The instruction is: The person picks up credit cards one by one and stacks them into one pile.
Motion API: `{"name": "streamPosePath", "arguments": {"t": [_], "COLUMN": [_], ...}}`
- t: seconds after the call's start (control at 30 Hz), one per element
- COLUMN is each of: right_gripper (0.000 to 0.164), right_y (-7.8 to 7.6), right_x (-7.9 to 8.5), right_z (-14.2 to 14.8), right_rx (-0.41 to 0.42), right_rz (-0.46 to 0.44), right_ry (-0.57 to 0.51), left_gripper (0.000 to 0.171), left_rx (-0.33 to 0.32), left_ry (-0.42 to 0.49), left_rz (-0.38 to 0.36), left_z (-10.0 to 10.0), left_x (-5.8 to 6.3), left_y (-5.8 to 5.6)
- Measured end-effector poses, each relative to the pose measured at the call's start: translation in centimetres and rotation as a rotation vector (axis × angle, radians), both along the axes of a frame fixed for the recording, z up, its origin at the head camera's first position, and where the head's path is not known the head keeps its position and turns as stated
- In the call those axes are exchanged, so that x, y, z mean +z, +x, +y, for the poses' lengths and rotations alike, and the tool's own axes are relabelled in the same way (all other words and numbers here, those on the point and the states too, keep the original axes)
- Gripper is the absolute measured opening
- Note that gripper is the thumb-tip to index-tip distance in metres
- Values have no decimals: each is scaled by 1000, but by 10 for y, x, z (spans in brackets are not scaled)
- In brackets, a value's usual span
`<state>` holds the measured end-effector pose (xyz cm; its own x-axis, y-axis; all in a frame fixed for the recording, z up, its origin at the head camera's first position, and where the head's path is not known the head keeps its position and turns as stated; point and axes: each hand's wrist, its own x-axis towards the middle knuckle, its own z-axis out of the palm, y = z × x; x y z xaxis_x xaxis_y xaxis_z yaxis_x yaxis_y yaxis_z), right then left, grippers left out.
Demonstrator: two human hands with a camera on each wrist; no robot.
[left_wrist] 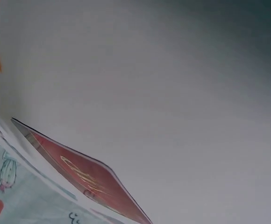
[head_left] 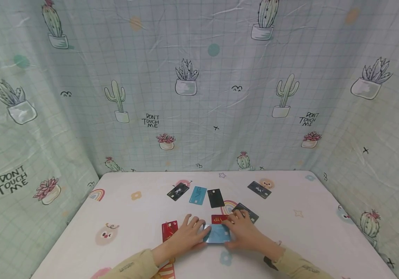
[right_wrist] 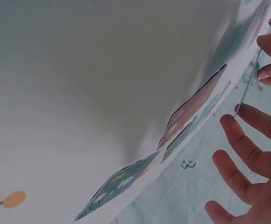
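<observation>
Cactus-print curtain (head_left: 213, 108) round back & sides is biggest, then the white tbl (head_left: 283, 228) w/ its printed pics. Over it, L hand (head_left: 187, 234) & R hand (head_left: 242, 230), fingers part-curled, each pinching one end of a lt-blue card (head_left: 217, 234) btwn thumb & fingertips, R's spare fingers spread. Card's held just above tbl, nr the middle. Red VIP card (head_left: 219, 219) lies just behind, dark card (head_left: 252, 214) by R fingers.

Held card (head_left: 217, 234) between left hand (head_left: 187, 235) and right hand (head_left: 244, 231), over the table (head_left: 133, 217) there.
Beyond, three cards (head_left: 197, 195) in a row; left of the left hand, an outlying card (head_left: 169, 229); by the right sleeve (head_left: 297, 266), a half-hidden piece (head_left: 269, 262), perhaps another.
</observation>
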<state>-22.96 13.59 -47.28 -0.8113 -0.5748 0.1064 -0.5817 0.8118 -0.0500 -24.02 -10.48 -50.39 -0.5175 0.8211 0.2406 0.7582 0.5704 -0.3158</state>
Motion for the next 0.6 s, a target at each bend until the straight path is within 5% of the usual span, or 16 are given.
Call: {"name": "streamPosePath", "arguments": {"t": [0.6], "right_gripper": [56], "right_y": [-1], "right_x": [-4], "right_z": [13], "right_rx": [-12], "right_rz": [23], "right_ry": [-24], "left_gripper": [49], "left_rx": [-46], "left_ry": [-20], "left_rz": [2], "left_z": [10], "left_x": [1], "left_y": [-8]}}
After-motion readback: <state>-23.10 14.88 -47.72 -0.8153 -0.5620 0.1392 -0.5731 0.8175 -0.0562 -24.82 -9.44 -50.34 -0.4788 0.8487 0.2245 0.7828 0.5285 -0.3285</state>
